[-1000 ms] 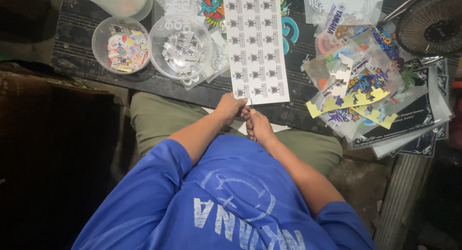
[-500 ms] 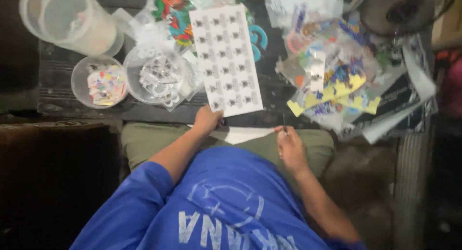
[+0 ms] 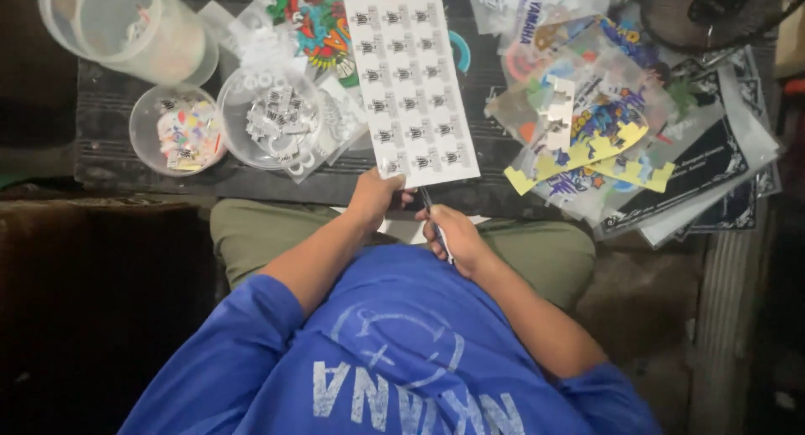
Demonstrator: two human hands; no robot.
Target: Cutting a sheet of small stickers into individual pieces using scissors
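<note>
A white sticker sheet (image 3: 411,83) printed with rows of small dark designs lies on the dark wooden table (image 3: 109,142). Its near edge hangs toward me. My left hand (image 3: 370,196) pinches the sheet's near left corner. Just right of it, my right hand (image 3: 453,234) grips a thin dark cutting tool (image 3: 429,207), whose tip points up at the sheet's near edge. Both hands hover over my lap, above olive trousers and a blue shirt.
Two clear bowls (image 3: 178,133) (image 3: 270,121) of cut stickers stand to the left, with a large clear tub (image 3: 126,24) behind them. Colourful sticker sheets in plastic sleeves (image 3: 604,125) pile up at the right. A fan (image 3: 713,12) sits at the far right corner.
My right hand swung out to the right half a second ago and has come back beside my left hand at the sheet's near edge. The view has shifted slightly.
</note>
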